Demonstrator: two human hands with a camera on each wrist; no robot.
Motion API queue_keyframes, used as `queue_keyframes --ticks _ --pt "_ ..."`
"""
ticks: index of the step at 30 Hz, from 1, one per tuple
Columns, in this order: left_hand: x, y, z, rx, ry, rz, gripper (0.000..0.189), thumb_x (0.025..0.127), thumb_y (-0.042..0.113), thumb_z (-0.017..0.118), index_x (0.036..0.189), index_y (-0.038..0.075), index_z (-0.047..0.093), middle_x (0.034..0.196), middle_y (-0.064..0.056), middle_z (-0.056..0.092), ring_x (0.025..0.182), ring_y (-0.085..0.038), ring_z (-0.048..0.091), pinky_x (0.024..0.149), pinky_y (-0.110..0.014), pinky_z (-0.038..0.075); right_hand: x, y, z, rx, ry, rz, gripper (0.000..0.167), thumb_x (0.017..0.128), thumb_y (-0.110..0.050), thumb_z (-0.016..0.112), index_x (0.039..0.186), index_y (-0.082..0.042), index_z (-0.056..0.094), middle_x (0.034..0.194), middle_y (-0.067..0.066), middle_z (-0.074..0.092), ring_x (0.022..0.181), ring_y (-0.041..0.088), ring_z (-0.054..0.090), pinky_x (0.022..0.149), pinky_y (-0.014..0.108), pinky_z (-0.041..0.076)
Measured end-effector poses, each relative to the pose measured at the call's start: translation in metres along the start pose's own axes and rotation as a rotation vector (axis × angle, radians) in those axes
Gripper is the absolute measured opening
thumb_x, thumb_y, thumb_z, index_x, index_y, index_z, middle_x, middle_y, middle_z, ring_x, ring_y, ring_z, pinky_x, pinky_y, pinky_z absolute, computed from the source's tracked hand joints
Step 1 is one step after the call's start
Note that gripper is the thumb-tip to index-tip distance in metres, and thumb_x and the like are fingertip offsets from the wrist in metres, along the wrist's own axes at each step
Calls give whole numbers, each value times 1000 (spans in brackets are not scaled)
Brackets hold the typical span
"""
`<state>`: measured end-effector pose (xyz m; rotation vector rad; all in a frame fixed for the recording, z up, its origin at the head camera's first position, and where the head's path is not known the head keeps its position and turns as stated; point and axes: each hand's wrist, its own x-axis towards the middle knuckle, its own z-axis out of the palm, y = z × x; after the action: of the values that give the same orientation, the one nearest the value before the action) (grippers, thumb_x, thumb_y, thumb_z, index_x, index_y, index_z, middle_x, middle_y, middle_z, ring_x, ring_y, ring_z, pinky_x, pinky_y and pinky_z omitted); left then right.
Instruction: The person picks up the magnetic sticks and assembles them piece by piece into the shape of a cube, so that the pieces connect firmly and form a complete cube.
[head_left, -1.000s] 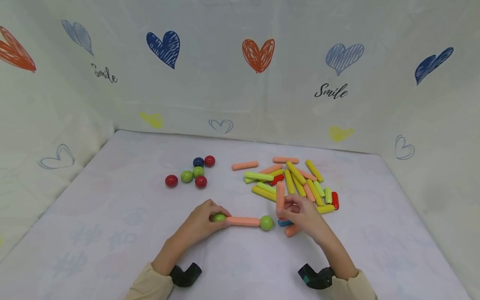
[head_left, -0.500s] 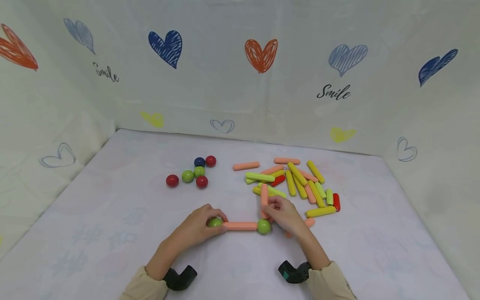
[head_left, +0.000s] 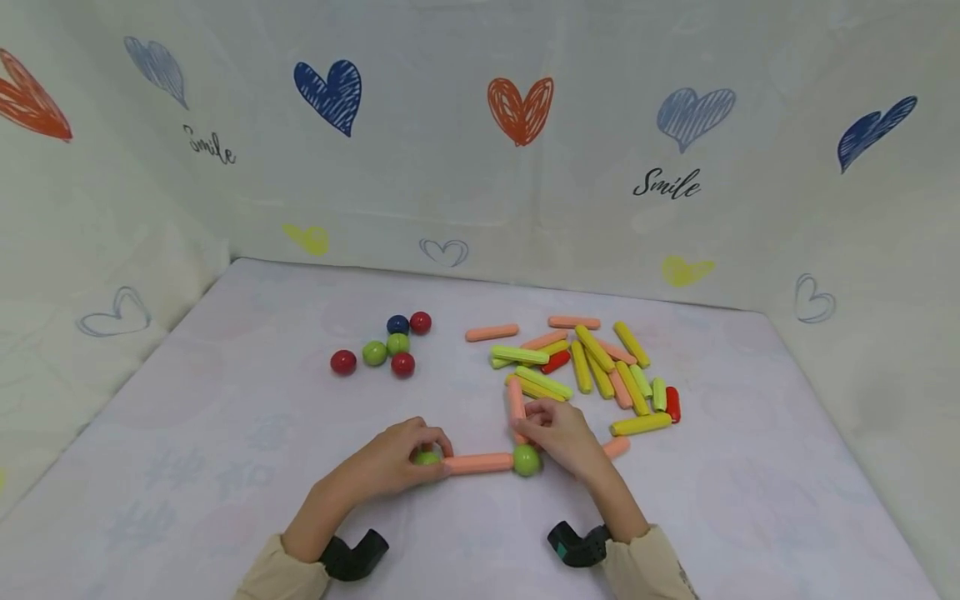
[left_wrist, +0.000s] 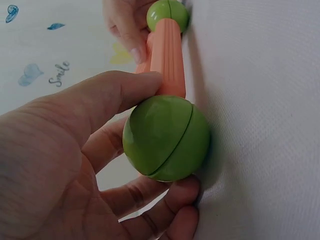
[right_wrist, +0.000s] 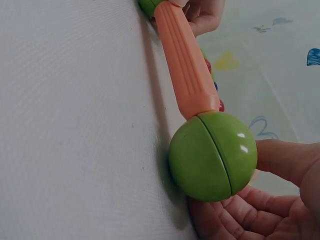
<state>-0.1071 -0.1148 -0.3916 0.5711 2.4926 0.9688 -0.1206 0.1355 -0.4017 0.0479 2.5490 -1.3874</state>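
Observation:
My left hand (head_left: 393, 458) grips a green ball (left_wrist: 167, 137), thumb reaching onto the salmon-pink grooved rod (head_left: 478, 463) joined to it. That rod runs across to a second green ball (head_left: 527, 460) at its right end. Between thumb and fingers, my right hand (head_left: 558, 429) pinches another salmon-pink rod (head_left: 516, 398), which points away from me. Its near end is right behind the right-hand ball. In the right wrist view this ball (right_wrist: 213, 156) hides most of the pinched rod, and the fingers curl close beside it.
A pile of yellow, lime, red and pink rods (head_left: 600, 367) lies beyond my right hand. Red (head_left: 343, 362), green (head_left: 375, 353) and dark blue (head_left: 398, 324) balls sit at the back left. One pink rod (head_left: 617, 448) lies partly behind my right forearm. A printed curtain (head_left: 420, 183) rises behind the table.
My right hand has moved left and toward me, bringing its upright-held rod to the right-hand green ball. My left hand has shifted slightly left and nearer, with the joined rod and balls.

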Motion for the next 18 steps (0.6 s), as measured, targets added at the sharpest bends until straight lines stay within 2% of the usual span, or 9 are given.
queue_keyframes --ticks 9,13,16,18 --pt "-1 -1 -4 3 -22 40 17 84 30 67 98 20 64 86 2 50 78 -13 45 64 -23 36 0 -1 1 -16 13 -9 31 84 -26 68 105 -4 64 70 1 60 63 10 53 57 23 42" --pt "0 -1 -9 -5 -39 26 24 84 35 67 103 20 64 87 3 51 78 -13 46 65 -23 39 0 -1 1 -15 14 -3 31 84 -27 68 105 -4 65 70 1 60 63 10 52 57 23 41" --pt "2 -4 -16 -9 -18 15 26 85 35 65 106 19 63 87 3 53 79 -13 48 66 -24 41 -1 -2 1 -31 19 -10 32 84 -28 68 105 -5 66 71 1 60 64 10 51 57 22 41" --pt "5 -7 -22 -12 24 6 25 87 33 64 107 18 63 87 3 55 79 -13 50 67 -24 43 0 -2 1 -41 23 -19 31 84 -28 68 105 -5 66 71 0 60 64 10 51 57 22 40"
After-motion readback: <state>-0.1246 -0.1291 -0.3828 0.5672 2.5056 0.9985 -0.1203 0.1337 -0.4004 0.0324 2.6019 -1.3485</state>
